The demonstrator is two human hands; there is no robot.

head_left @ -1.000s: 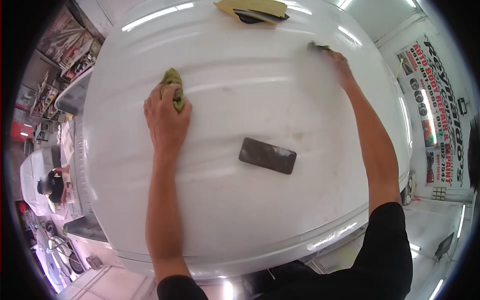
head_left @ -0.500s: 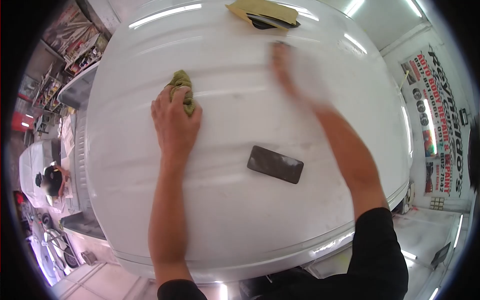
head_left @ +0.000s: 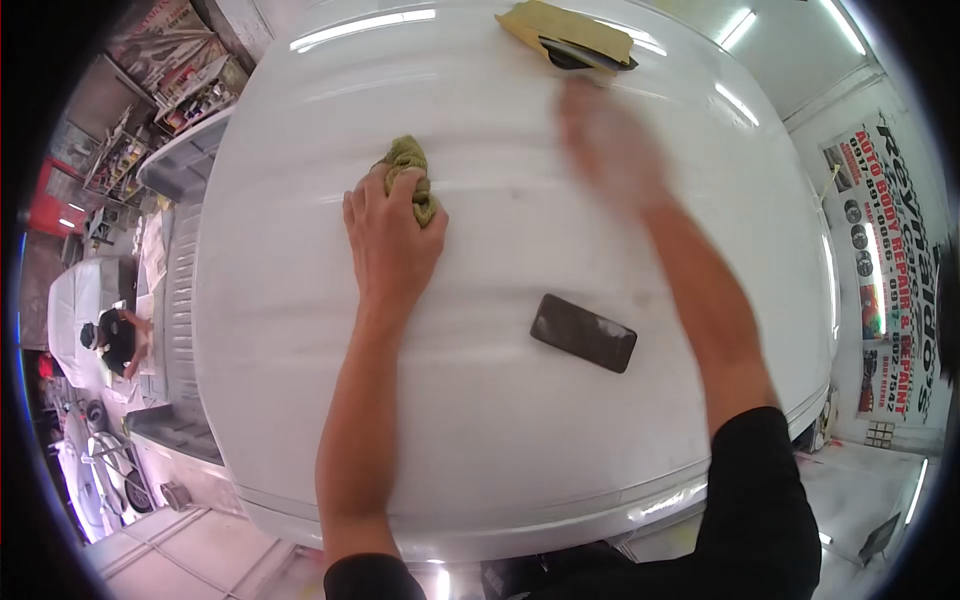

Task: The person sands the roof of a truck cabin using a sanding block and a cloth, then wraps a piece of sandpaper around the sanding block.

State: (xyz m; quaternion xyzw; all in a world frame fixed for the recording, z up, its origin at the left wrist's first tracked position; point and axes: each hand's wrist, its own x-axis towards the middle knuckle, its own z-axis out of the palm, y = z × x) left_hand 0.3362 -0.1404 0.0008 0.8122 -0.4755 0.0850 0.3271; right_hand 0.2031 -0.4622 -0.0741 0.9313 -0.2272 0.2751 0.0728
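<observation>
Find bunched olive-green cloth (head_left: 408, 160) clasped in the left hand (head_left: 388, 238) on the white painted vehicle panel (head_left: 490, 430), apparently wadded to fit under the fingers. Treat grip of the blurred right hand (head_left: 612, 150) as undetermined: cannot tell open, closed or loaded. Note flat, dark, phone-like slab (head_left: 583, 333) lying nearer than both hands, probably laid flat for stability; folded tan paper (head_left: 570, 35) just beyond the right hand, likely parked within reach. Observe low ridges and reflected light across the panel. Locate red-and-black-lettered white banner (head_left: 882, 270) at right, person in black (head_left: 118, 342) at far left.

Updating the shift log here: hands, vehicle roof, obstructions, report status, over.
Left hand gripping olive cloth on white vehicle roof. Right hand blurred, grip unclear. Smartphone lying on roof, possible obstruction.
</observation>
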